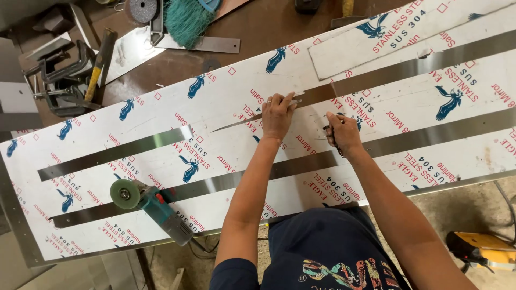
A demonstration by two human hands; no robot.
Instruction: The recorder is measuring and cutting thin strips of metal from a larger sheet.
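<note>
A large steel sheet [226, 91] covered in white printed protective film lies across the workbench, with long bare shiny strips [301, 164] where film is gone. My left hand [278, 115] presses on the sheet and pinches the end of a narrow film strip [294, 100] at the edge of a bare band. My right hand [343, 133] rests on the film just to the right, closed around a small dark tool [328, 128] whose tip touches the sheet. A thin pointed sliver of bare metal [236, 123] runs left from my left hand.
An angle grinder [153, 207] with a green disc lies on the sheet's near left part. Metal clamps [59, 80], a yellow-handled hammer [99, 64] and a teal brush [185, 19] sit on the brown bench behind. A yellow power tool [484, 249] lies on the floor at right.
</note>
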